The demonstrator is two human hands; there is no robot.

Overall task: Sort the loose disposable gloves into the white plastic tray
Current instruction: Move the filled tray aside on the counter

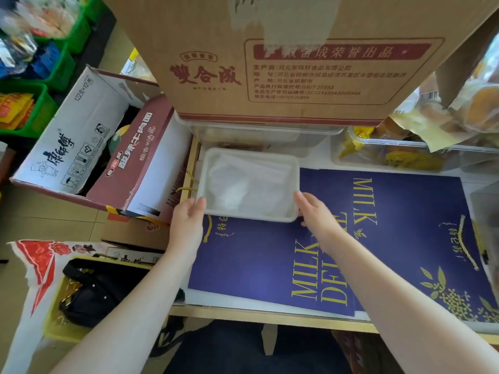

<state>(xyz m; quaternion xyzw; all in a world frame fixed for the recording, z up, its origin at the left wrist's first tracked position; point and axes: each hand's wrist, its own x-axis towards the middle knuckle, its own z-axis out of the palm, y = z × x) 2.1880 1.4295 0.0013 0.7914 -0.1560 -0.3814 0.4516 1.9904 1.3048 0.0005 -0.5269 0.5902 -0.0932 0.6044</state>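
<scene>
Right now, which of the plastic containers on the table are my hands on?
The white tray holding the gloves; the clear tubs behind it sit untouched.

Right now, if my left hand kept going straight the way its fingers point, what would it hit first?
Your left hand already touches the white plastic tray at its near-left corner, so the tray comes first.
</scene>
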